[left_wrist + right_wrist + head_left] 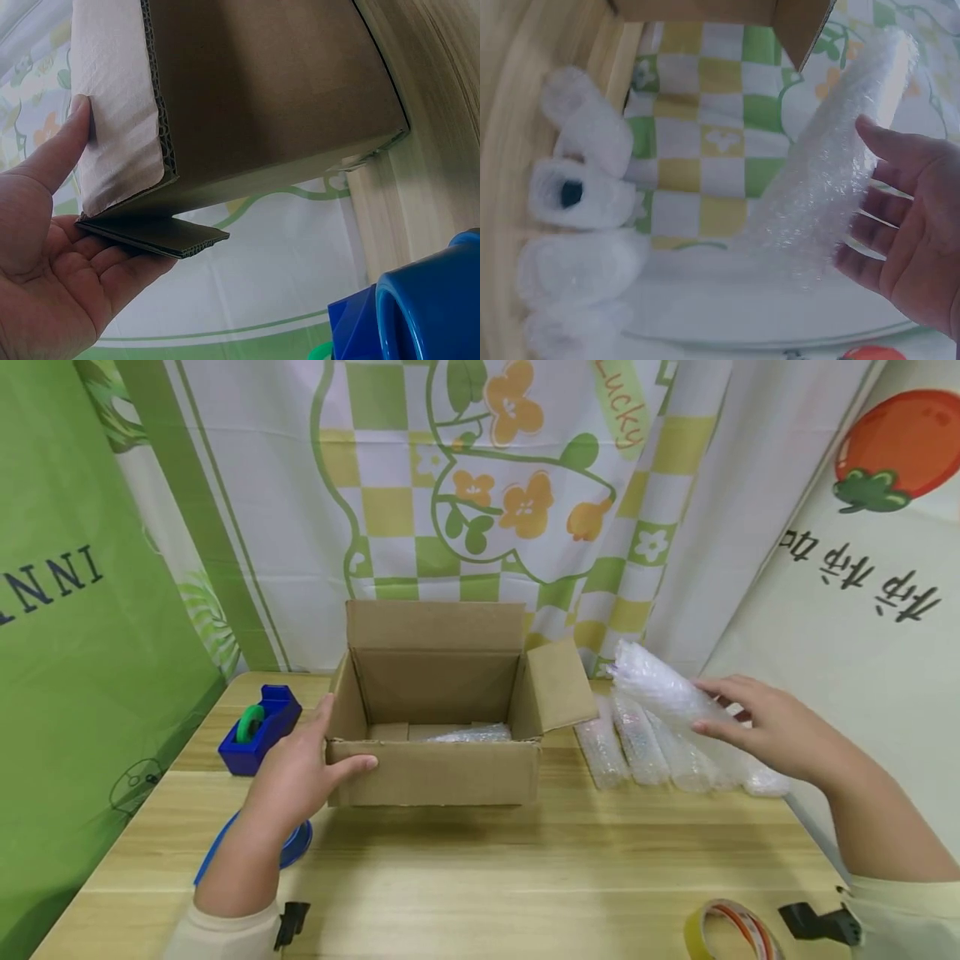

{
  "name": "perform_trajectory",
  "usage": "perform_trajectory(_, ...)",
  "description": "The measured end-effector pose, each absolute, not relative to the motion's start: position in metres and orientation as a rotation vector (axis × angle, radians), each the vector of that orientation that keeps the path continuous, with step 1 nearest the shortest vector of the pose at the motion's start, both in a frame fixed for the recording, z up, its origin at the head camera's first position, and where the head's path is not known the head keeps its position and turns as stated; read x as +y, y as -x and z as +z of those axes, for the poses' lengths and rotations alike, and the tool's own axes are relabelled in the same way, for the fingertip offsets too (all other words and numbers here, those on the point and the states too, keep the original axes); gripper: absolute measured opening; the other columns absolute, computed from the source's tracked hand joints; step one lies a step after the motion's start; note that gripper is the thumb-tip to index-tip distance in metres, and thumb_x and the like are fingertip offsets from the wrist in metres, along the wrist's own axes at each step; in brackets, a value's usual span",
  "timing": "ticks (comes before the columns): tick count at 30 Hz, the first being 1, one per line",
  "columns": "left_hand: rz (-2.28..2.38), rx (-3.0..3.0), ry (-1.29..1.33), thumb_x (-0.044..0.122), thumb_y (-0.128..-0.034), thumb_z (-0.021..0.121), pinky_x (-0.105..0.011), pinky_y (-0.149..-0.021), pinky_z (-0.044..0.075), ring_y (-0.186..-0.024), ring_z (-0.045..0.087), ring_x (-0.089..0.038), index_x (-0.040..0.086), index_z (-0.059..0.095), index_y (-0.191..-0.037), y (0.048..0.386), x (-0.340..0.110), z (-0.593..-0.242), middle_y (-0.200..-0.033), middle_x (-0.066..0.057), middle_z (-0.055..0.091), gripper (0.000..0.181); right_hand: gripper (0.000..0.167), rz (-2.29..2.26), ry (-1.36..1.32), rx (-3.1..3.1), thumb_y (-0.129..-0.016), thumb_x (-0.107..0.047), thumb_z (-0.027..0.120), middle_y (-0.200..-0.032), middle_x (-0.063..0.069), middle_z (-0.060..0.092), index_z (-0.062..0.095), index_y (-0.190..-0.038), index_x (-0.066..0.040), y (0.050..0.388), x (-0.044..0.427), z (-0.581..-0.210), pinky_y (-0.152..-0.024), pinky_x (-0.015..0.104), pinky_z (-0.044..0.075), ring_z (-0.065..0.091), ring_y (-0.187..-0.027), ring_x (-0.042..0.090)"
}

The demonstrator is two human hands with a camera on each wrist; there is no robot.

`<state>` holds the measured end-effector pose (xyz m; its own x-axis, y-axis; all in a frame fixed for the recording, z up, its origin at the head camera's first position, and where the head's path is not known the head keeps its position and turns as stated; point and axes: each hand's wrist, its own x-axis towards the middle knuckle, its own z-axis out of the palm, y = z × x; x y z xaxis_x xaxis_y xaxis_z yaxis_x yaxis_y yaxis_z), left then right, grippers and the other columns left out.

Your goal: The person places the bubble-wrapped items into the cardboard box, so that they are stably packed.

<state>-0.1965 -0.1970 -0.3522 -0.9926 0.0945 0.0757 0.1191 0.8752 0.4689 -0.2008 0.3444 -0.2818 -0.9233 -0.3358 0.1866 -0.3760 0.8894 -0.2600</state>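
An open cardboard box [435, 774] stands at the back middle of the table, a bubble-wrapped item [480, 734] inside it. My left hand [296, 764] grips the box at its left front corner; in the left wrist view the thumb lies on one side of a flap [124, 97] and the fingers behind. To the right of the box, my right hand [776, 722] holds a long bubble-wrapped roll [660, 681] raised at a tilt. Below it, several bubble-wrapped rolls [641, 747] lie in a row; their contents are mostly hidden.
A blue tape dispenser [262, 735] with a green roll sits left of the box. Behind my left forearm is a blue round object [296, 845], partly hidden. A yellow tape roll [701, 935] lies at the front right. A patterned curtain [480, 485] hangs behind the table.
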Motion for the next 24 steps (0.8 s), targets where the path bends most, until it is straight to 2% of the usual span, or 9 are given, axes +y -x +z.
perform_trajectory(3,-0.749,-2.993,0.171,0.072,-0.0823,0.059,-0.060,-0.094,0.047,-0.119,0.052,-0.051,0.008,0.002,-0.159,0.196,-0.196,-0.352,-0.154,-0.030,0.030,0.115,0.053,0.491,-0.577,-2.817,-0.094,-0.028,0.068,-0.123,0.007,0.062,0.053,-0.141,-0.011,0.207,0.329,-0.272,-0.079,0.028,0.050,0.052,-0.107,0.016)
perform_trajectory(6,-0.743,-2.991,0.169,0.071,-0.0826,0.059,-0.060,-0.094,0.048,-0.119,0.052,-0.051,0.008,0.002,-0.159,0.196,-0.196,-0.352,-0.154,-0.030,0.030,0.114,0.051,0.578,-0.570,-2.766,-0.094,-0.026,0.068,-0.125,0.007,0.062,0.053,-0.140,-0.012,0.212,0.313,-0.262,-0.081,0.024,0.044,0.051,-0.111,0.019)
perform_trajectory(10,-0.746,-2.985,0.169,0.070,-0.0830,0.060,-0.061,-0.095,0.047,-0.121,0.051,-0.051,0.008,0.003,-0.159,0.196,-0.197,-0.352,-0.154,-0.030,0.031,0.114,0.049,0.635,-0.580,-2.699,-0.094,-0.027,0.068,-0.126,0.011,0.060,0.054,-0.137,-0.010,0.219,0.289,-0.251,-0.084,0.032,0.040,0.052,-0.113,0.025)
perform_trajectory(14,-0.743,-2.985,0.168,0.070,-0.0830,0.060,-0.061,-0.097,0.046,-0.126,0.046,-0.052,0.008,0.003,-0.159,0.196,-0.197,-0.353,-0.154,-0.030,0.031,0.114,0.047,0.626,-0.593,-2.621,-0.093,-0.030,0.069,-0.126,0.012,0.061,0.056,-0.134,-0.009,0.225,0.265,-0.244,-0.086,0.045,0.043,0.053,-0.112,0.026)
perform_trajectory(24,-0.749,-2.978,0.167,0.070,-0.0835,0.060,-0.061,-0.098,0.045,-0.128,0.045,-0.051,0.009,0.003,-0.159,0.196,-0.196,-0.352,-0.154,-0.029,0.032,0.112,0.047,0.700,-0.693,-2.494,-0.091,-0.032,0.072,-0.133,0.006,0.060,0.060,-0.134,-0.018,0.251,0.212,-0.245,-0.093,0.047,0.040,0.048,-0.122,0.027)
